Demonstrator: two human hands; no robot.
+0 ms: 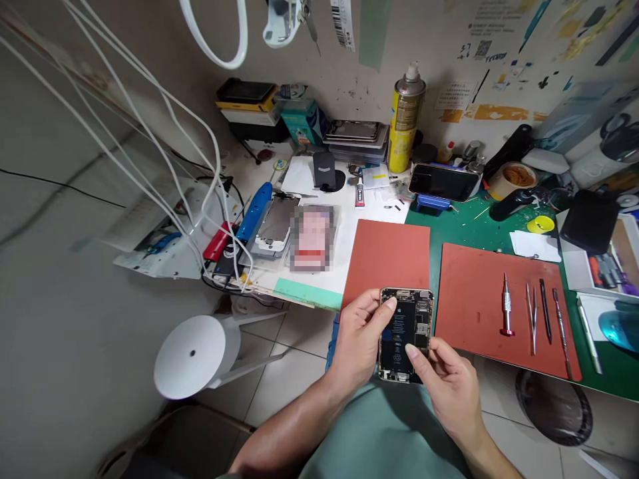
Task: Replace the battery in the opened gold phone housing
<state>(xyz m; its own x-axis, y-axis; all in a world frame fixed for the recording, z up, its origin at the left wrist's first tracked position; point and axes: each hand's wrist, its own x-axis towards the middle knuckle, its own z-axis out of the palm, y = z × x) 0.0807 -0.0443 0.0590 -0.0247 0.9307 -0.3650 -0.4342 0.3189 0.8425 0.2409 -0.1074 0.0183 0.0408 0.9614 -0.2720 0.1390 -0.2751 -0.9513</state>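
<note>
An opened smartphone (405, 336) is held upright between my two hands, its black battery and circuit board bare to view. My left hand (360, 336) grips its left side, with the thumb resting on the upper left of the insides. On the lower right edge, my right hand (452, 379) has hold of it, the thumb pressed over the battery and the fingers behind. Just beyond the phone lies a red-brown mat (392, 249). To the right, a second mat (474, 293) bears a small screwdriver (507, 306), tweezers (532, 319) and thin pry tools (546, 313).
At left are a detached phone screen (277, 223), a blue-handled tool (254, 211) and a red-handled one (217, 241). A yellow spray can (405, 120) stands at the back near a phone on a blue stand (432, 203). White cables (218, 146) hang at left above a white stool (192, 356).
</note>
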